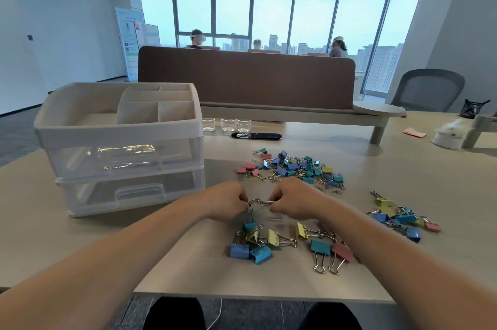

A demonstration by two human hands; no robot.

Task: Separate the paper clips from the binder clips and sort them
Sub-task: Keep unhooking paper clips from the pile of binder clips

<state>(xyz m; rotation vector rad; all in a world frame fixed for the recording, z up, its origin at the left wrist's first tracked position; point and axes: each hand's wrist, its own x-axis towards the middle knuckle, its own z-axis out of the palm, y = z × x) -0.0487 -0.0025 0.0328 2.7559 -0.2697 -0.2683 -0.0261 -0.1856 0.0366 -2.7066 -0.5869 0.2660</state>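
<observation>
Both hands, left hand (pixel 228 202) and right hand (pixel 294 202), pinch linked paper clips (pixel 260 202) stretched sideways; teal binder clip (pixel 250 225) dangles.

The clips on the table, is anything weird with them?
Yes: between the hands, silver paper clips are hooked into a chain, and a teal binder clip dangles from it. Both hands pinch the chain.

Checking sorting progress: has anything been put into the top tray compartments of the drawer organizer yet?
No: the compartments on top of the drawer organizer look bare, and every binder clip in view, such as the far pile, lies on the table.
</observation>
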